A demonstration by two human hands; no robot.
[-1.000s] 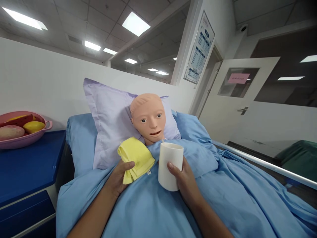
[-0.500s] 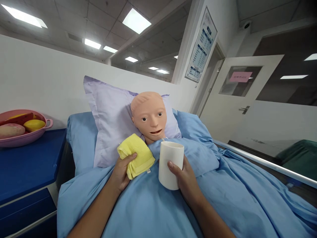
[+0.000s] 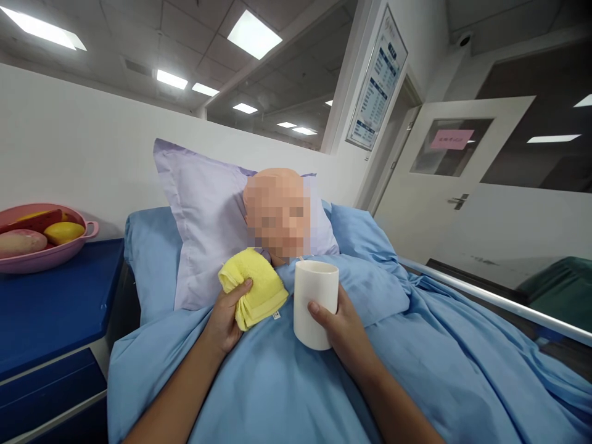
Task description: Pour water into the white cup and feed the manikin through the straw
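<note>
White mug (image 3: 311,290) partly hiding quilt (image 3: 272,388), yellow towel (image 3: 259,293), lilac pillow (image 3: 206,234), pink basin (image 3: 41,262)

With the mug (image 3: 316,305) as clock centre, the right hand (image 3: 345,327) wraps it from 4 o'clock. The cloth (image 3: 255,290) is at 9, in the left hand (image 3: 231,316). At 11, the mannequin head (image 3: 277,213) lies before the pillow (image 3: 201,228). Farther toward 9, a bowl (image 3: 41,264) with fruit (image 3: 65,233) in it stands on the cabinet (image 3: 46,308). The rail (image 3: 490,298) is at 3, the door (image 3: 435,191) at 2, the wall notice (image 3: 378,80) at 1.
</note>
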